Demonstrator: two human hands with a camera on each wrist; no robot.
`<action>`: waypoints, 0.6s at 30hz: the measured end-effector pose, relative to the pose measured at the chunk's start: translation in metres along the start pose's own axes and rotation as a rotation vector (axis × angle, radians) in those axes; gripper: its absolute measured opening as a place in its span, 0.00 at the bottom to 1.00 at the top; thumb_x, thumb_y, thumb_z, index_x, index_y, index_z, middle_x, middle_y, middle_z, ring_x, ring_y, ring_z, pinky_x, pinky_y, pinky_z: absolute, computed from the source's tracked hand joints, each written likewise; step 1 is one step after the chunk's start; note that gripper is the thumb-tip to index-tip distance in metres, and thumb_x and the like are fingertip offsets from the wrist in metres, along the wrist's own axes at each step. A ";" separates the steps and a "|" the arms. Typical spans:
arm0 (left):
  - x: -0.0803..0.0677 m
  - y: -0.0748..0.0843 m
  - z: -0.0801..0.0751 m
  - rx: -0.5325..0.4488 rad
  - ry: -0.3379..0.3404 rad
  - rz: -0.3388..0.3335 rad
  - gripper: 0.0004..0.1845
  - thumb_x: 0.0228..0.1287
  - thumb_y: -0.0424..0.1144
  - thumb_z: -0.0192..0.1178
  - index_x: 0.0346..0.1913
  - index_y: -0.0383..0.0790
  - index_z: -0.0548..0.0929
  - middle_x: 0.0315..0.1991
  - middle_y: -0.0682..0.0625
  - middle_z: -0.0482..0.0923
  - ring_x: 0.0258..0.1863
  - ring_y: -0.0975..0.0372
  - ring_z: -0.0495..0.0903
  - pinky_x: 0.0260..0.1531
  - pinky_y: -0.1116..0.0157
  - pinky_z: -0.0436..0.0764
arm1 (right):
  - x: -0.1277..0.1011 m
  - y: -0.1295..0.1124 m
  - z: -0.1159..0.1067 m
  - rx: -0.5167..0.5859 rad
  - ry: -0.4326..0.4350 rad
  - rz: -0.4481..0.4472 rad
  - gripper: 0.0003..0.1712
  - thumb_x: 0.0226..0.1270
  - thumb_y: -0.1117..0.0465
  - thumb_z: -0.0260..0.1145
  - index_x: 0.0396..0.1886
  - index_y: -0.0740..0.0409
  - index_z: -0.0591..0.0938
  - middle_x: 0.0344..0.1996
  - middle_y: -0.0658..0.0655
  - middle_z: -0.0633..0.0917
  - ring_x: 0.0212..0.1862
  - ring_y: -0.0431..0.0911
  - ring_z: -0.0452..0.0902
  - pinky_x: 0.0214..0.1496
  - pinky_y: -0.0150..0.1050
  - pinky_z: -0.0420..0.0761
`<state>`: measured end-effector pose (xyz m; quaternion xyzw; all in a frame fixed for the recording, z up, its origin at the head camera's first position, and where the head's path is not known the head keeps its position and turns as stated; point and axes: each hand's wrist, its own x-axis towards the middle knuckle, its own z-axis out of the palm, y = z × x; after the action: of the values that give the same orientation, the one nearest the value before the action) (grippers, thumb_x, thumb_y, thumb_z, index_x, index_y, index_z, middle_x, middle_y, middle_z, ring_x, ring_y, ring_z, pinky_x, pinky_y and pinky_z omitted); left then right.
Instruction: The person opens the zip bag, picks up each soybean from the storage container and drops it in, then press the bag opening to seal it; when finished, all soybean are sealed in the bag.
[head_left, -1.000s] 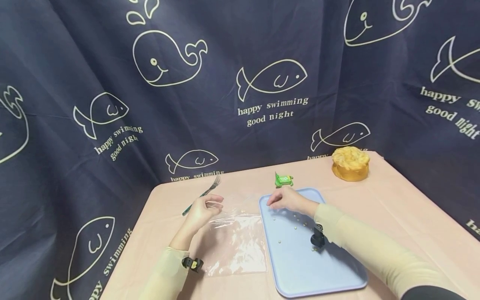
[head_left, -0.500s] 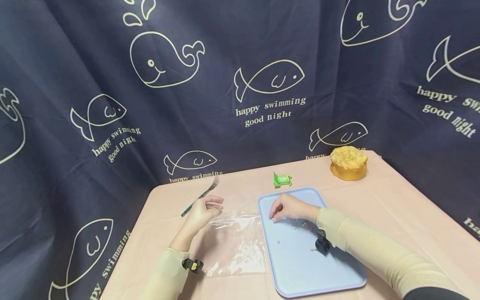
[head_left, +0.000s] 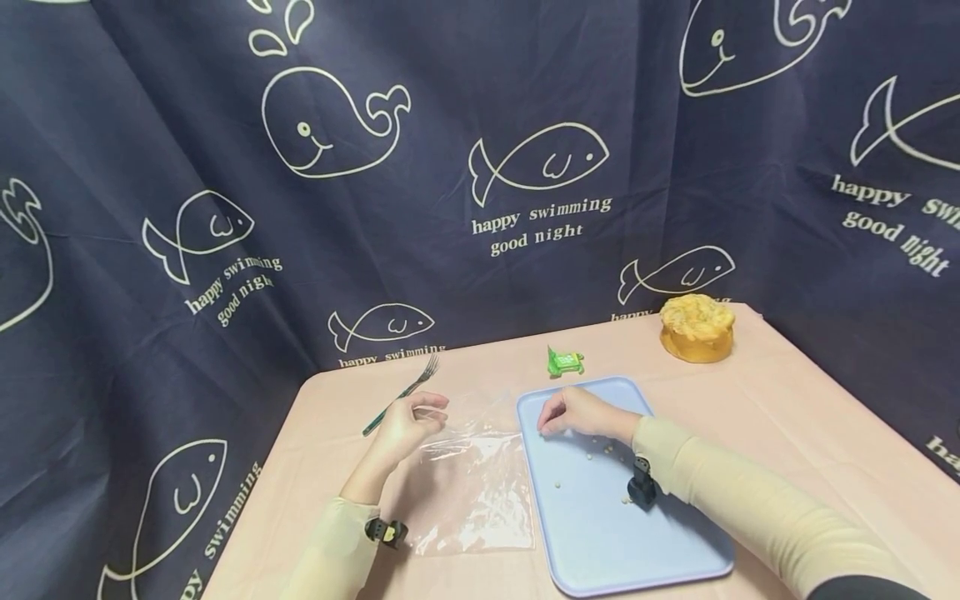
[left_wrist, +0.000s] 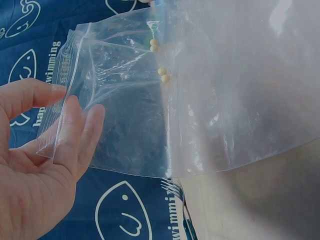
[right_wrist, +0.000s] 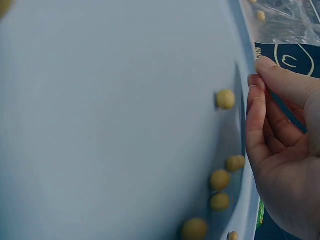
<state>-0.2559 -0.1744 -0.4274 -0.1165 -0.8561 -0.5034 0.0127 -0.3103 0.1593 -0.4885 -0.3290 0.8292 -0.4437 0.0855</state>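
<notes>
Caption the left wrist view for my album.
Left hand holding a clear zip-lock bag by its mouth, soybeans and fork visible.

A navy curtain (head_left: 420, 258) with pale whale and fish outlines hangs behind a pale-pink table (head_left: 787, 400).

In front of me hangs a dark blue curtain (head_left: 427, 242), printed with white outlines of whales (head_left: 330, 172) and several fish (head_left: 540, 137); under the fish I can read "happy swimming good night". My worktop (head_left: 765, 392) is pale pink. On its left side lies a fork (head_left: 409, 388) with a dark green handle, its tines pointing away from me. Near the far edge I see a small green packet (head_left: 565, 362), and well to the right of it, a round golden bread (head_left: 697, 329).
</notes>
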 end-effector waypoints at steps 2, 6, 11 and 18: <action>-0.001 0.001 0.000 -0.001 -0.003 -0.007 0.18 0.54 0.25 0.64 0.50 0.34 0.86 0.42 0.44 0.87 0.40 0.53 0.88 0.44 0.57 0.87 | 0.004 -0.001 -0.001 0.017 0.040 0.019 0.03 0.61 0.68 0.74 0.35 0.61 0.91 0.32 0.51 0.90 0.37 0.42 0.85 0.45 0.35 0.84; -0.003 0.001 0.000 0.000 -0.008 -0.009 0.18 0.54 0.25 0.65 0.50 0.35 0.86 0.42 0.44 0.87 0.41 0.53 0.88 0.45 0.56 0.87 | 0.015 -0.013 -0.006 0.037 0.141 0.054 0.04 0.63 0.65 0.74 0.37 0.60 0.91 0.37 0.52 0.91 0.42 0.44 0.86 0.50 0.39 0.84; -0.004 0.000 -0.001 0.006 -0.015 0.000 0.19 0.54 0.26 0.66 0.51 0.34 0.86 0.41 0.44 0.88 0.41 0.52 0.88 0.45 0.55 0.87 | 0.033 -0.042 -0.010 0.057 0.222 0.021 0.07 0.65 0.64 0.73 0.41 0.61 0.91 0.41 0.55 0.90 0.48 0.49 0.86 0.54 0.43 0.84; -0.003 0.000 0.001 0.020 -0.025 0.042 0.20 0.54 0.25 0.64 0.52 0.29 0.85 0.44 0.40 0.87 0.41 0.52 0.88 0.45 0.55 0.87 | 0.056 -0.074 0.004 0.135 0.179 -0.023 0.07 0.64 0.66 0.73 0.41 0.63 0.91 0.40 0.53 0.90 0.44 0.44 0.85 0.49 0.36 0.84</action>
<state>-0.2530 -0.1743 -0.4278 -0.1405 -0.8585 -0.4930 0.0136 -0.3168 0.0924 -0.4240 -0.2912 0.7978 -0.5272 0.0282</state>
